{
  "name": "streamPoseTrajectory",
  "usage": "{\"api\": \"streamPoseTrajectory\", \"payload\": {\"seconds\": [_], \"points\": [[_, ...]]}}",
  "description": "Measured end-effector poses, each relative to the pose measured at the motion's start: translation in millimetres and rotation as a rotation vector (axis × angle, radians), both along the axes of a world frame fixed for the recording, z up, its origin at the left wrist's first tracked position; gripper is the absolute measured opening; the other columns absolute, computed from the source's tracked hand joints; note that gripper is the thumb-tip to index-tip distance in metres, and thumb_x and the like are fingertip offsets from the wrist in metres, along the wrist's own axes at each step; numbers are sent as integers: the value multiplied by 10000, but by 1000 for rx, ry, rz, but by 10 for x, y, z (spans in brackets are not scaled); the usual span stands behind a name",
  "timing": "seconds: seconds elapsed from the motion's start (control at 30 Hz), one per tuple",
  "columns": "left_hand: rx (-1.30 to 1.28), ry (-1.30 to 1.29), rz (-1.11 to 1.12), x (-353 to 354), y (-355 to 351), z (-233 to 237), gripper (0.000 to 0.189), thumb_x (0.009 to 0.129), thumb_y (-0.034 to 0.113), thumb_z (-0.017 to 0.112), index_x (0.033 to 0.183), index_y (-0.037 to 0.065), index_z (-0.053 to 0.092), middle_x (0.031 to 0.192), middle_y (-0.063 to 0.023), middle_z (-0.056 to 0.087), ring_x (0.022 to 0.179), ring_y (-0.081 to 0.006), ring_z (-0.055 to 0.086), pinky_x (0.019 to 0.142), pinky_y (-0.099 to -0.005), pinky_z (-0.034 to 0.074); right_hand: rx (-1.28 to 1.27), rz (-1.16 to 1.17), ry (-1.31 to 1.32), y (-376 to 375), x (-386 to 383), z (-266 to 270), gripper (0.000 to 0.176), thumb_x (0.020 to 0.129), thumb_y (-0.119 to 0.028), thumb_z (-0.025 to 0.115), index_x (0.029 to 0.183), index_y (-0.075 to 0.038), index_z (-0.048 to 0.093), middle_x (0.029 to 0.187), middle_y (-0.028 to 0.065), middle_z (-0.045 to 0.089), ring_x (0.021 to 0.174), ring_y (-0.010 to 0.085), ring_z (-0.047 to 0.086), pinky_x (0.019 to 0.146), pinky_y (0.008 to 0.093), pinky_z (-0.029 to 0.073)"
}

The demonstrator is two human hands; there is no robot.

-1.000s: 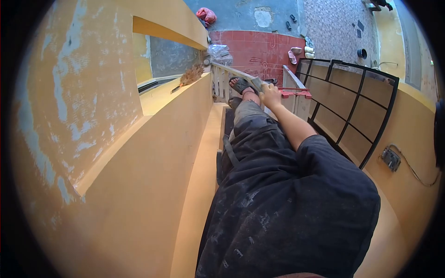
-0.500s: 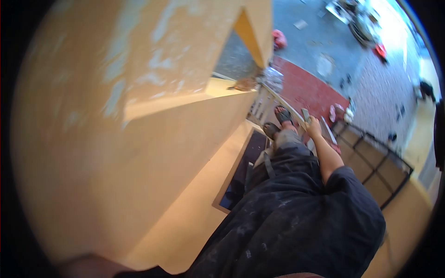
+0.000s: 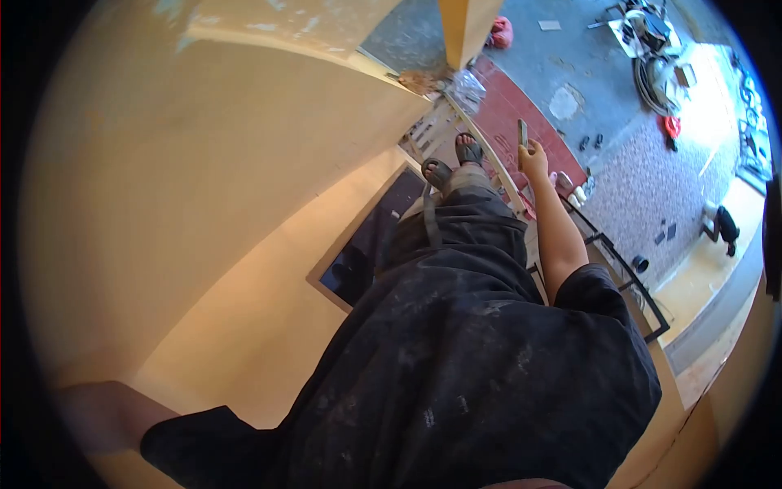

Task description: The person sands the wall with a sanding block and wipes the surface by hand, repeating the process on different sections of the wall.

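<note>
My right hand (image 3: 533, 160) is closed around a thin, flat light-coloured tool (image 3: 523, 133), held out to the right of my legs over the floor far below. My left forearm (image 3: 122, 411) reaches to the dark lower left edge of the view, and the left hand itself cannot be made out there. Beside that arm rises a tan wall (image 3: 204, 179) with pale patches near its top. My sandalled feet (image 3: 453, 159) stand on a slatted wooden platform (image 3: 421, 134).
Right of my legs is a black metal frame (image 3: 627, 273). A dark framed panel (image 3: 366, 236) lies at the left. Below are a red floor strip (image 3: 533, 122), a coiled hose (image 3: 649, 88), a pink bag (image 3: 501, 33) and another person (image 3: 722, 228) bending at the far right.
The view has shifted, so my body and feet appear further left. My right hand has risen in the view with the tool, which now points upward. More of my left forearm shows.
</note>
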State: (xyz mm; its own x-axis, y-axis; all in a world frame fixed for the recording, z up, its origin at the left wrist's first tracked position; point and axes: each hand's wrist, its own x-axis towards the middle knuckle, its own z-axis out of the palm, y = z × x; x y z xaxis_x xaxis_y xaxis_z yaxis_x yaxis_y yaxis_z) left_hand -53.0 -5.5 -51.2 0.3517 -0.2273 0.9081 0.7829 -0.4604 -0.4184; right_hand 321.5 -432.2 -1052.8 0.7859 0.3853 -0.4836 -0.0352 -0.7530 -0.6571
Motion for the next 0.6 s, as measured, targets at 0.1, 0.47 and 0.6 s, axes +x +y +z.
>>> {"api": "streamPoseTrajectory", "payload": {"seconds": [0.1, 0.47, 0.6], "points": [[-69, -5, -107, 404, 317, -281, 323, 981, 299, 594, 1171, 37, 597, 1061, -122, 643, 941, -262, 626, 811, -389, 521, -86, -37, 21, -690, -164, -527, 493, 880, -275, 693, 1285, -15, 583, 826, 132, 714, 644, 181, 669, 564, 328, 511], [-175, 8, -284, 892, 611, -609, 320, 975, 275, 599, 1187, 37, 575, 1079, -114, 632, 942, -262, 620, 813, -407, 518, -428, -25, 83, -1240, -872, -407, 550, 840, -327, 717, 1268, -2, 602, 1037, 225, 708, 885, 293, 716, 783, 387, 553], [-152, -42, -286, 548, 371, -458, 320, 973, 266, 602, 1193, 37, 567, 1085, -111, 628, 943, -262, 617, 813, -414, 517, -367, 99, -114, -777, -716, -333, 529, 838, -326, 711, 1249, -8, 614, 981, 200, 719, 850, 292, 714, 776, 385, 550]]}}
